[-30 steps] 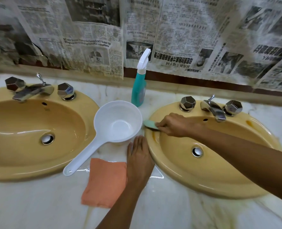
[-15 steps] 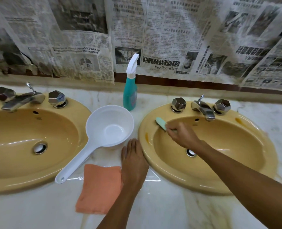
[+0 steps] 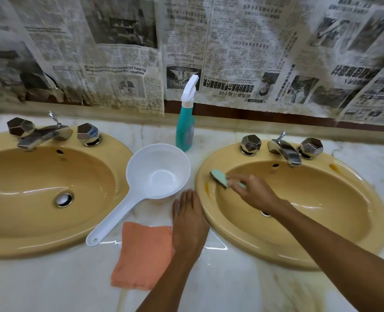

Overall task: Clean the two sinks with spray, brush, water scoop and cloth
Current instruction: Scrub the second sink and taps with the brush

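Head view: I see my right hand (image 3: 255, 194) over the left inner wall of the right sink (image 3: 344, 242), its fingers curled round the handle of the brush (image 3: 220, 179). The brush is pale green, its dark bristles turned down against the yellow basin just inside the rim, next to an orange streak. The brush head sticks out to the left of my fingers, tilted. My forearm crosses the basin from the lower right and hides part of the drain.

My left hand (image 3: 189, 224) lies flat on the counter (image 3: 220, 287), palm down, fingers straight and close together, pointing away from me. It holds nothing. Its right edge sits against the rim of the right sink, and its fingertips are just short of the scoop (image 3: 157, 174). The cloth (image 3: 142, 255), orange and folded, lies flat on the counter just left of my wrist, touching or nearly so; I cannot tell which.

The scoop is white, upright between the two sinks, its handle running down-left to the rim of the left sink (image 3: 49, 192). The spray (image 3: 185, 127), teal with a white trigger, stands upright behind the scoop near the wall. Each sink has chrome taps (image 3: 284, 149) with faceted knobs. Newspaper (image 3: 242, 52) covers the wall above the counter.
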